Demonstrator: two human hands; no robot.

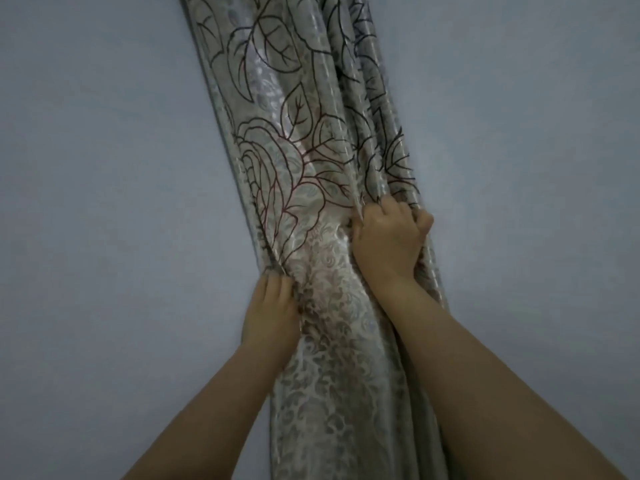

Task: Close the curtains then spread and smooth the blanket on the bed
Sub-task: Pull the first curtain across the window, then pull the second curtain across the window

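The curtain [311,168] hangs bunched in folds against a plain grey-blue wall [86,168], its long axis running from the top of the view down between the forearms, tilted leftward at the top. Both hands are clenched on it: the left hand [270,313] grips the left edge lower down, while the right hand [391,237] sits higher, clutching a gather of folds on the right side. Spreading it likely means drawing these hands apart; no bed or blanket is in view.

Plain grey-blue wall [104,168] — prob. painted.
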